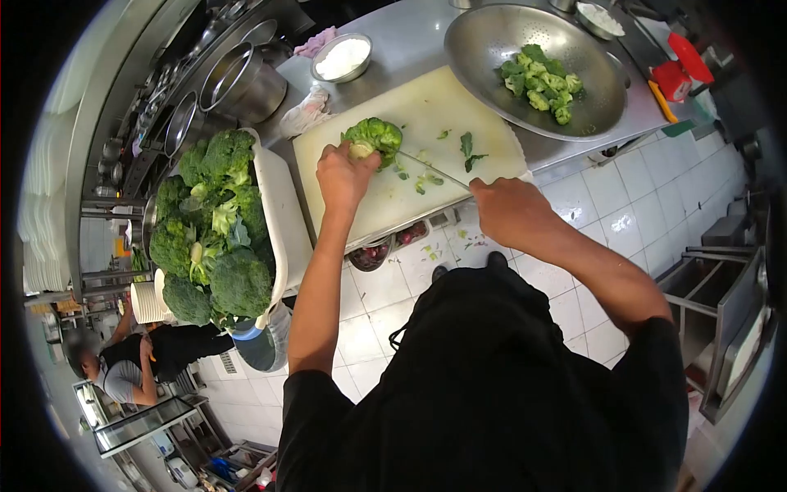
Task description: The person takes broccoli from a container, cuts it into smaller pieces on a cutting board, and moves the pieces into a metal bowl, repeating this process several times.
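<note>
My left hand (344, 175) is closed around a broccoli head (379, 136), its pale cut stem facing me, on the left part of a white cutting board (328, 217). In my right hand (510, 211) is a knife (438, 172), gripped by a handle that my fingers hide. Its thin blade reaches left across the board, the tip close beside the broccoli's right side. Small green trimmings and a leaf (469, 152) lie scattered on the board. Beyond the board's far right corner, a large perforated metal colander (484, 49) holds cut broccoli florets (541, 82).
A white tub (277, 205) heaped with whole broccoli (238, 279) stands at my left. Bowls of white powder (343, 59), a crumpled cloth (307, 113) and metal pots (246, 86) are farther back. An orange-handled tool (662, 102) lies right. Another person (131, 369) is at far left.
</note>
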Tool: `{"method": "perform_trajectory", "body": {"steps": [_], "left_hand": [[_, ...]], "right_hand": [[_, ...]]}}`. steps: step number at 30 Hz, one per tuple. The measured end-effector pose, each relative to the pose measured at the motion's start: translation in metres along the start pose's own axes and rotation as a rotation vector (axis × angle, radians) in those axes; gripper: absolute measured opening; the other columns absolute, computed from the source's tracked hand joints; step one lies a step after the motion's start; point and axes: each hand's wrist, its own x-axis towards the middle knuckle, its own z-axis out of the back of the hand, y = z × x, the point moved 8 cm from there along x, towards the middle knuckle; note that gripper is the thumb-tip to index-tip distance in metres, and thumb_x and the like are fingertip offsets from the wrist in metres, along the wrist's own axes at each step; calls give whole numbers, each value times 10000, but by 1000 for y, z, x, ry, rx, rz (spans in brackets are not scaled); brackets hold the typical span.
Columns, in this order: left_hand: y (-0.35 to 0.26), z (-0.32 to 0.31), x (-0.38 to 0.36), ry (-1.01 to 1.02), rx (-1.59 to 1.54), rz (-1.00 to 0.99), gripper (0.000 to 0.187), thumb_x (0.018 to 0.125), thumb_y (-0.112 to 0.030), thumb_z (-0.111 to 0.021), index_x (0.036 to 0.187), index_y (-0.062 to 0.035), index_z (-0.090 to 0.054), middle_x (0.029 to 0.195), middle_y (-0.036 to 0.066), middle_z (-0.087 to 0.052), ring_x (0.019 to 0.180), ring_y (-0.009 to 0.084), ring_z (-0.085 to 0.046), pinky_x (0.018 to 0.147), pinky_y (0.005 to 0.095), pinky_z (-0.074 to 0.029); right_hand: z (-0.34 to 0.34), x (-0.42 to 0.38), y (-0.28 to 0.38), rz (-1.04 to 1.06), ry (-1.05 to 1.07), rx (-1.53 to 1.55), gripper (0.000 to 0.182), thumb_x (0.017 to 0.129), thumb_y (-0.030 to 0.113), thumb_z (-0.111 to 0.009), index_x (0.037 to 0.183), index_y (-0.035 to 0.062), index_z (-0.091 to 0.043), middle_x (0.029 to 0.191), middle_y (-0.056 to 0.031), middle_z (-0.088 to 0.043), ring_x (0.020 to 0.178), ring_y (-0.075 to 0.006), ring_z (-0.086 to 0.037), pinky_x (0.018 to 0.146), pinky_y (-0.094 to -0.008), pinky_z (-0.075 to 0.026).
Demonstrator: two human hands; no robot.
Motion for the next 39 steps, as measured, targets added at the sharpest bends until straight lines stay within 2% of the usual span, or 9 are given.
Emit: {"method": "perform_trajectory", "body": {"steps": [5,8,14,17,23,26,35,38,39], "left_hand": [[8,4,4,-44,33,29,680,701,-339,-848,1200,96,-694,1039,255,-689,920,372,-701,863,431,-559],[12,9,4,-5,-47,78,631,703,-313,-844,1187,69,-709,1020,250,-698,918,369,-702,856,429,-560],[2,11,0,-51,-12,-109,627,697,-304,-834,1198,51,-705,1001,246,-701,903,369,-700,846,439,-559],[-3,12,-2,-34,11,-81,640,686,-293,-833,1207,54,-700,994,239,-699,907,370,-698,850,440,-560],[-5,9,-1,-26,45,-122,646,680,-285,-832,1218,47,-699,1005,233,-690,883,377,-700,834,444,-566],[-9,10,0,-38,82,-145,612,690,-273,-825,1207,35,-709,966,225,-694,861,363,-705,808,423,-564],[-10,6,2,18,108,-197,600,687,-242,-842,1191,46,-690,982,233,-672,839,386,-699,797,467,-571],[-8,7,5,13,89,-210,591,675,-248,-831,1200,-5,-709,942,217,-671,841,383,-689,792,454,-563],[-6,8,7,31,103,-226,590,675,-246,-831,1204,-15,-710,955,213,-673,844,378,-690,798,449,-562]], "right_hand": [[11,-14,-19,-57,6,7,257,919,120,-505,1097,-17,-629,936,-273,-701,934,-440,-695,816,-525,-556],[3,-19,-31,-125,-50,58,258,934,143,-512,1101,-20,-620,903,-290,-689,908,-445,-692,811,-531,-553],[-17,-31,-13,-39,-43,183,244,985,190,-519,1090,-19,-588,803,-251,-680,810,-469,-668,760,-570,-530],[-25,-21,-13,-41,-11,225,243,984,190,-520,1080,-21,-592,802,-262,-676,812,-472,-666,761,-570,-529],[-29,-4,-7,-26,-49,212,230,966,165,-524,1077,-28,-582,793,-280,-668,813,-476,-669,771,-570,-530],[-29,0,1,-77,2,184,282,891,85,-500,1124,-49,-587,872,-300,-688,904,-479,-688,808,-551,-546],[-29,19,4,-86,92,175,285,877,93,-507,1106,-57,-583,888,-305,-694,908,-481,-695,817,-550,-547],[-20,31,-1,20,43,140,277,883,111,-502,1095,-44,-589,883,-295,-699,795,-447,-714,731,-521,-568],[-6,23,0,-193,267,380,262,985,200,-481,1055,-31,-583,744,-228,-649,596,-342,-685,583,-468,-553]]}}
